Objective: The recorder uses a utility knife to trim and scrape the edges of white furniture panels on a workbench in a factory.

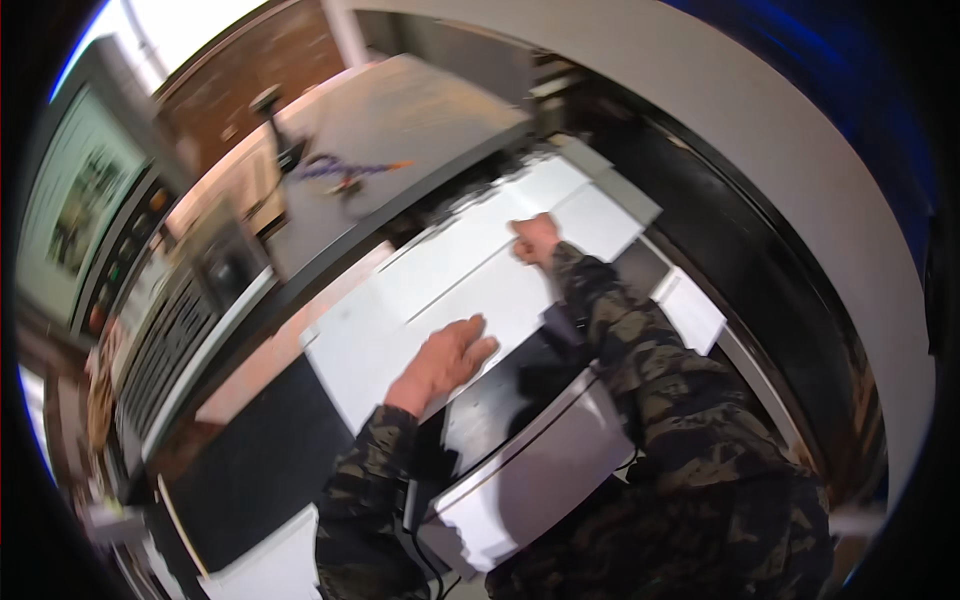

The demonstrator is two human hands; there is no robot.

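Pale white boards (375, 310) lie side by side across a dark machine bed, with a thin dark line between them. My left hand (445, 362) rests at the near edge of the white boards, fingers stretched out and nothing seen in them. Farther off and to the right, my right hand (537, 240) is closed with curled fingers over the boards, near the dark line. Whatever it may hold is hidden. Camouflage sleeves cover both forearms.
A grey machine table (420, 125) stands beyond the boards, with a purple and orange coiled hose (345, 168) on it. At left is a control panel with a screen (80, 185). A long pale machine beam (800, 140) curves along the right. Close to my body is a white panel (540, 470).
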